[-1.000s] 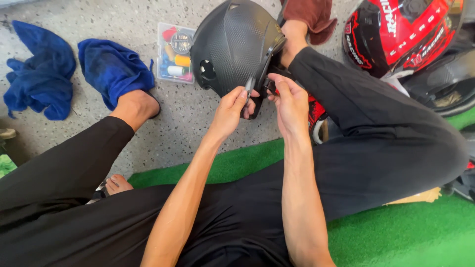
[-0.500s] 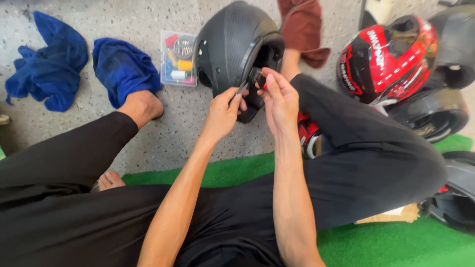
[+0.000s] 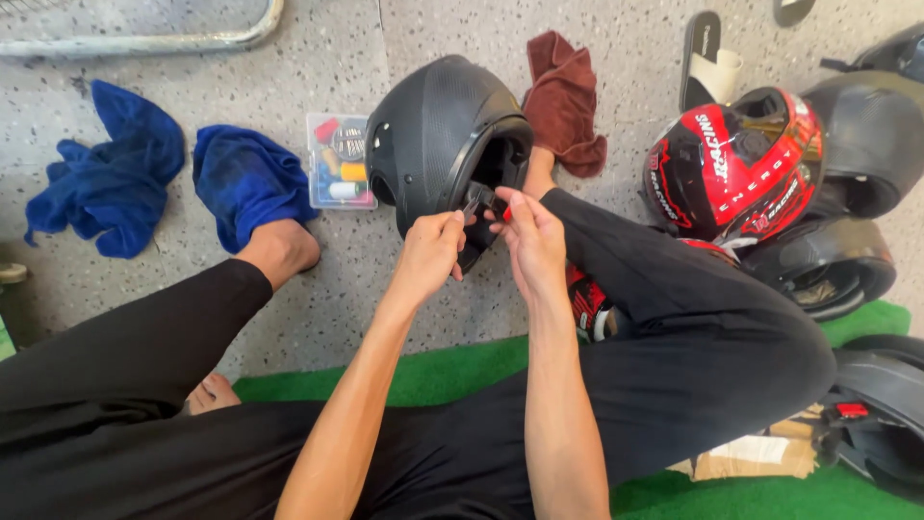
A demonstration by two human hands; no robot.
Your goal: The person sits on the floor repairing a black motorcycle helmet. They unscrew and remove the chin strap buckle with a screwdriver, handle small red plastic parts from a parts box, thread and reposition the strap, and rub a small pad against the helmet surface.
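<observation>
Head view: two hands (image 3: 430, 252) (image 3: 532, 241) pinch one black helmet (image 3: 438, 135)

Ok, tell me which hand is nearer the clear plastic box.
Left. The left hand is at the black helmet's lower rim, just right of and below the box. The right hand is farther right, on the other side of the helmet's opening.

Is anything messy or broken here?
Nothing looks broken. Two blue cloths and a maroon cloth lie crumpled on the floor, and a sandal lies alone. Both hands work at the black helmet.
</observation>
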